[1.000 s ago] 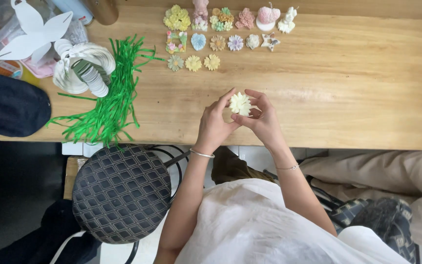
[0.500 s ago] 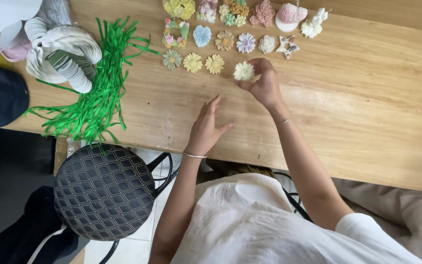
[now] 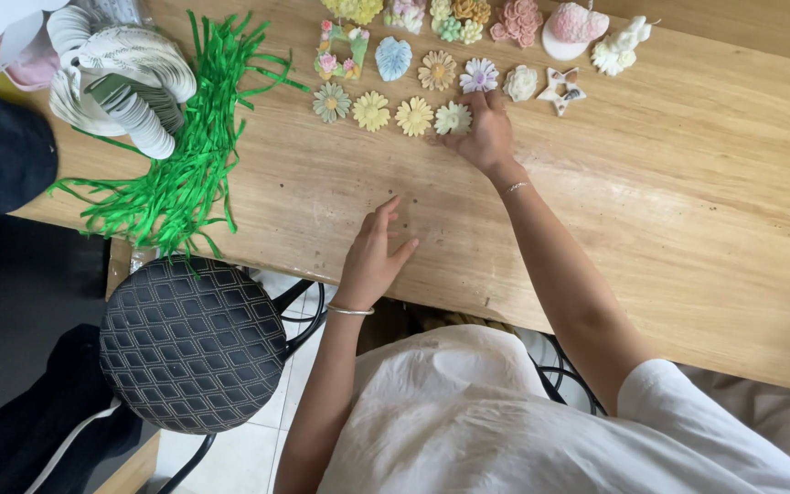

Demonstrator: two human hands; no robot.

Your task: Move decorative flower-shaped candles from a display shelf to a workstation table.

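I am sitting at a light wooden surface (image 3: 688,210); a round black stool (image 3: 192,343) with a quilted seat is standing beside me on the pale tiled floor (image 3: 258,448).

1. You have four daisy-shaped flower pieces in the row nearest you, running left from your right hand (image 3: 482,137).
2. Beyond that row, you have one blue leaf piece (image 3: 393,58) and one white star piece (image 3: 562,89).
3. Left of the row, you have one bundle of green shredded strips (image 3: 185,155).
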